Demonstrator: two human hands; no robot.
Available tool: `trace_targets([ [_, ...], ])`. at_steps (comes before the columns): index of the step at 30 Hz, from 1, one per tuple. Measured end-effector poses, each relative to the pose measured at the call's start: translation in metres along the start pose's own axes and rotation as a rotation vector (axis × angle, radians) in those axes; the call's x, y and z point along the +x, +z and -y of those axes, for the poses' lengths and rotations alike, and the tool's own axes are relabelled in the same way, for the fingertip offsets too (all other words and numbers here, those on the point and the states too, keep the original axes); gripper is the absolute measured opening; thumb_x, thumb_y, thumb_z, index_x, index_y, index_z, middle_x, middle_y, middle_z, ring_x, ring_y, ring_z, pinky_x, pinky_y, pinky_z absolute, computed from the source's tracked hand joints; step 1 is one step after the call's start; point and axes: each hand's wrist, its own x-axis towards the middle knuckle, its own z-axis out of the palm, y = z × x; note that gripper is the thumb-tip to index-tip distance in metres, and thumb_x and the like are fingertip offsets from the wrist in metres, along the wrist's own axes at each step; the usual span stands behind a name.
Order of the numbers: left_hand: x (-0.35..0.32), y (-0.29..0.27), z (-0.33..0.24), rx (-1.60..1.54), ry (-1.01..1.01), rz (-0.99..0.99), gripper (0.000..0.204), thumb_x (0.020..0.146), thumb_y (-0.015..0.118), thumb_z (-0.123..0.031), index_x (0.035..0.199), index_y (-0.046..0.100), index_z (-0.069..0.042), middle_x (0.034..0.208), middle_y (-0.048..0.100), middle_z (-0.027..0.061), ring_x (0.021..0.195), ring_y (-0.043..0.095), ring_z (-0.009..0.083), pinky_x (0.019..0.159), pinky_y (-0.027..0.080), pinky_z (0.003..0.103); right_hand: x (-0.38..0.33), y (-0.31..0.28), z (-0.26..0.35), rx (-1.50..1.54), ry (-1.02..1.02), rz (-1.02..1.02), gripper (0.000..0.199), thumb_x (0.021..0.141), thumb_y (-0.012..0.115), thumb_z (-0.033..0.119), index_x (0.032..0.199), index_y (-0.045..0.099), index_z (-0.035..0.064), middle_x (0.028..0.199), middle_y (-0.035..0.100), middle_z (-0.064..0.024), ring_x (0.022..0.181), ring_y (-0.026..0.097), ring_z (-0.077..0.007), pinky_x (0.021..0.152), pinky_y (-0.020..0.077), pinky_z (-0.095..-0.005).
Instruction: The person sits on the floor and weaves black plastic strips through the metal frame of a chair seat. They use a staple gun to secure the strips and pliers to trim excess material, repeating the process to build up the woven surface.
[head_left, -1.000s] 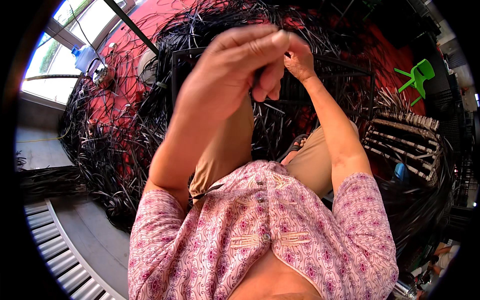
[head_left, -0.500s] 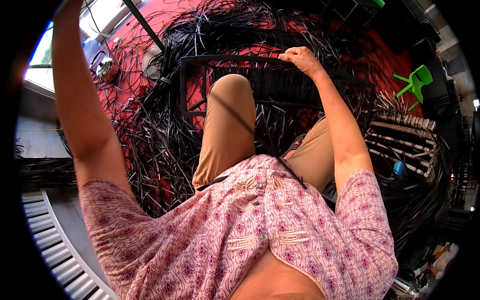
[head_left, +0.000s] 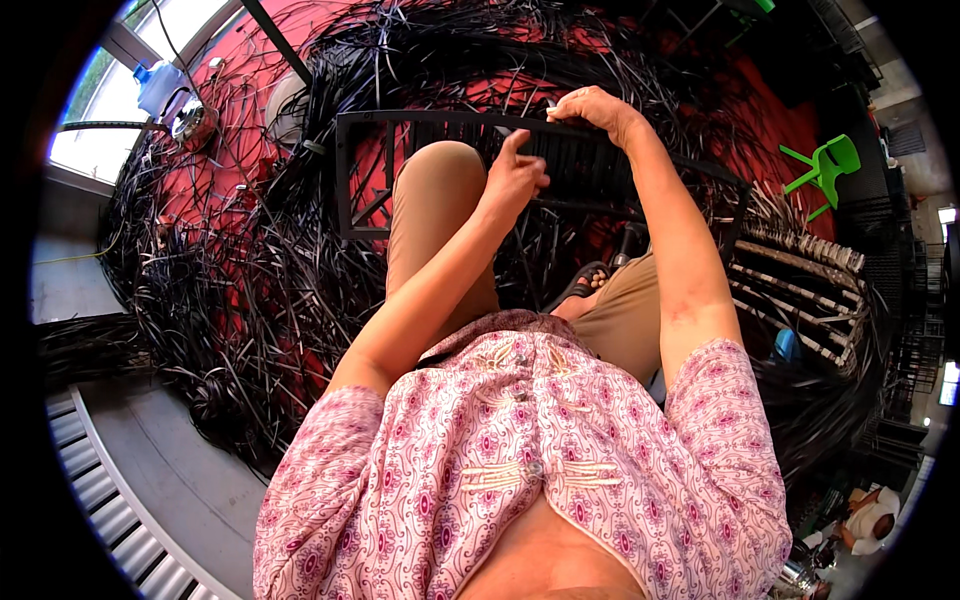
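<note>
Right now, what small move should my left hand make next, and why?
Perhaps steady the black frame's upper rail with your left hand: it's close by, while your right hand has its fingers bunched at that same rail. Whether the left touches is unclear.

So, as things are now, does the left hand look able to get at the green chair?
Probably not: the green chair stands well away at the right, and the right arm seems in the way of the left hand.

We cannot make out what, if anything, the right hand (head_left: 598, 108) pinches; the left knee (head_left: 437, 195) hides part of the black frame (head_left: 455, 117) from us; the top edge crops a green object (head_left: 757, 6).
</note>
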Motion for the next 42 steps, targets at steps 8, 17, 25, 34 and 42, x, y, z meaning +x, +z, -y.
trace_targets([
  [8,0.083,0.016,0.029,-0.005,0.619,-0.075,0.056,0.087,0.062,0.007,0.141,0.057,-0.009,0.104,0.058,0.0054,0.091,0.056,0.016,0.085,0.048,0.03,0.009,0.009,-0.005,-0.101,-0.068,0.034,0.019,0.087,0.07,0.021,0.087,0.077,0.0039,0.083,0.071,0.0009,0.076,0.059,-0.0092,0.075,0.0462,-0.027],
  [17,0.062,0.007,0.028,0.735,0.727,-0.432,0.013,0.089,0.065,-0.014,0.099,0.072,-0.011,0.104,0.062,0.0122,0.096,0.063,0.0345,0.081,0.05,0.046,-0.013,0.03,-0.005,-0.58,-0.127,-0.281,0.03,0.09,0.065,0.042,0.092,0.078,0.0155,0.094,0.073,-0.0151,0.086,0.069,-0.0339,0.08,0.0547,-0.0409],
  [25,0.024,0.004,0.025,1.023,0.654,-0.308,0.018,0.092,0.06,-0.021,0.098,0.072,-0.009,0.093,0.071,0.0118,0.09,0.065,0.0338,0.077,0.047,0.047,-0.068,0.063,-0.027,-0.621,-0.726,-0.592,0.039,0.079,0.076,0.007,0.117,0.07,0.0118,0.104,0.066,-0.0045,0.1,0.065,-0.026,0.089,0.0536,-0.0386],
  [34,-0.069,0.013,-0.048,0.364,0.062,0.099,0.03,0.098,0.052,-0.024,0.094,0.072,-0.001,0.075,0.07,0.0075,0.072,0.067,0.0166,0.069,0.052,0.033,-0.061,0.059,-0.032,-0.688,-0.801,-0.563,0.034,0.076,0.073,0.004,0.109,0.069,0.0122,0.104,0.065,-0.0033,0.102,0.064,-0.0256,0.089,0.0533,-0.0396],
  [42,-0.183,-0.023,-0.154,0.123,0.502,0.696,0.027,0.098,0.065,-0.028,0.094,0.072,-0.002,0.071,0.064,0.0022,0.062,0.059,0.0096,0.055,0.047,0.026,-0.057,0.061,-0.036,-0.748,-0.895,-0.694,0.023,0.085,0.076,0.025,0.104,0.074,0.0146,0.099,0.072,-0.0018,0.092,0.069,-0.0238,0.08,0.0539,-0.035],
])
